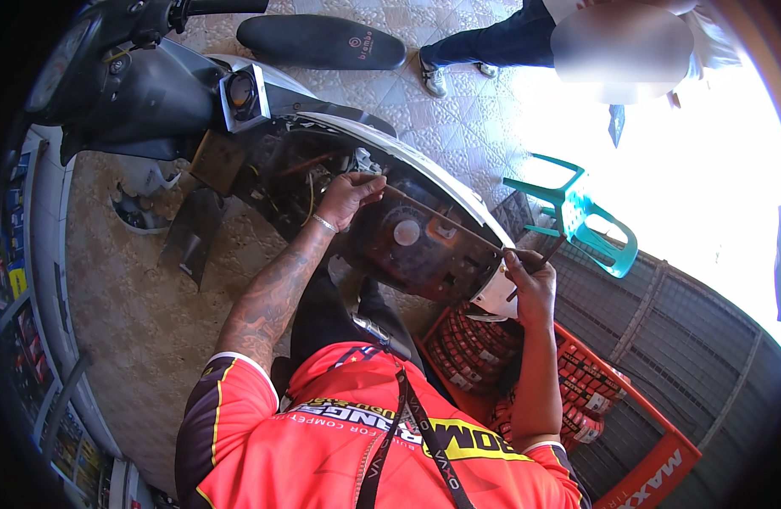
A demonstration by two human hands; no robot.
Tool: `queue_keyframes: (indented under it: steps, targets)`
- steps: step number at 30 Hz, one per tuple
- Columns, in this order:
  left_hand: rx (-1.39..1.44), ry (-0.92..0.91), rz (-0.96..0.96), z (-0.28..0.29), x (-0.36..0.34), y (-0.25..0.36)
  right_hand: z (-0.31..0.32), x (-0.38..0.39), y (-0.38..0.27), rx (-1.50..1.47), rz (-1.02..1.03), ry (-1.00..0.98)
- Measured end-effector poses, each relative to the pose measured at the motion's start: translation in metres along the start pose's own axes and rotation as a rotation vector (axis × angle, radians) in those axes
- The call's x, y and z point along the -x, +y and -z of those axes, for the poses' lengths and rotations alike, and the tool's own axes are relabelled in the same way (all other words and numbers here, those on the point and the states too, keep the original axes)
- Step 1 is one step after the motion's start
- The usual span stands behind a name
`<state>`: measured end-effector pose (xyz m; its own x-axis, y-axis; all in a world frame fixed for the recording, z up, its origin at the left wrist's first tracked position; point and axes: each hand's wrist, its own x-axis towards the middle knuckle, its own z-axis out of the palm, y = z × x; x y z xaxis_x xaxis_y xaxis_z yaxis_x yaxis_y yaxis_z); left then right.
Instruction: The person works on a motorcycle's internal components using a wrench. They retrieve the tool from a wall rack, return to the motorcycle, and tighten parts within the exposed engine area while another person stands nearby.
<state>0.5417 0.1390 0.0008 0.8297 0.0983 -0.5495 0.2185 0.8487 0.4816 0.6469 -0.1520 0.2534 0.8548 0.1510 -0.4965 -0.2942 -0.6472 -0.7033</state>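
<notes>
A scooter (166, 93) stands in front of me with its seat off and its inner parts bare. My left hand (354, 197) is closed in a pinch over the open frame, at the far end of a thin brown strip (446, 218). The strip runs along a rusty fuel tank (382, 254) with a round pale cap (406, 232). My right hand (530, 280) is closed at the scooter's tail, its thumb by the strip's near end. A dark thin rod (553, 251) sticks out of that hand; its kind cannot be made out. A white side panel (441, 182) lies beyond the strip.
The black seat (321, 42) lies on the tiled floor behind the scooter, near a standing person (509, 38). A green plastic chair (577, 204) is at the right. Tyres (471, 348) fill a red rack (645, 458) beside me. Loose panels (195, 233) lie left; shelves (26, 339) line the wall.
</notes>
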Motion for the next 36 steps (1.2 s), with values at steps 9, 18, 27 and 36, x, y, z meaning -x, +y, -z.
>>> queue_keyframes:
  steps: [9,18,27,36]
  targets:
    - [0.09,-0.083,-0.066,0.01,-0.004,-0.008,-0.009,0.003,-0.028,0.351,0.074,0.045]
    - [0.127,-0.104,-0.055,0.01,-0.007,-0.012,-0.008,0.011,-0.064,0.64,0.525,-0.03]
    - [0.076,-0.125,-0.044,0.006,-0.005,-0.01,0.004,-0.001,-0.073,0.757,0.898,-0.117]
    - [0.09,-0.137,-0.041,0.006,-0.004,-0.006,0.009,-0.005,-0.072,0.606,0.554,-0.091]
